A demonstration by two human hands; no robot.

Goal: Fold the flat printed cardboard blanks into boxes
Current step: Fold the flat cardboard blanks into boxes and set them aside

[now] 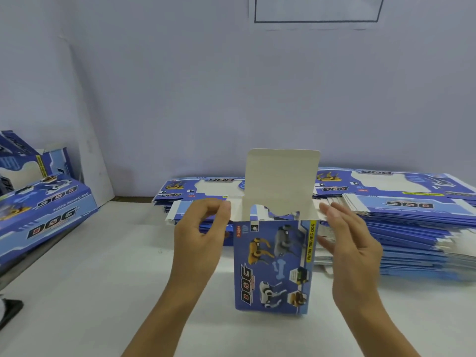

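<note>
Upright, the box (273, 266) stands between both hands (201, 233), top flaps open.

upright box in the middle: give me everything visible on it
The box is printed blue cardboard showing toy dogs, "DOG" and a yellow "FUNNY MOVING DOG" strip. It stands upright on the white table, top open, its plain white lid flap raised at the back and small side flaps spread out. The left hand pinches the left flap; the right hand, fingers straight, sits by the right flap, contact unclear. Flat blanks lie behind.
</note>
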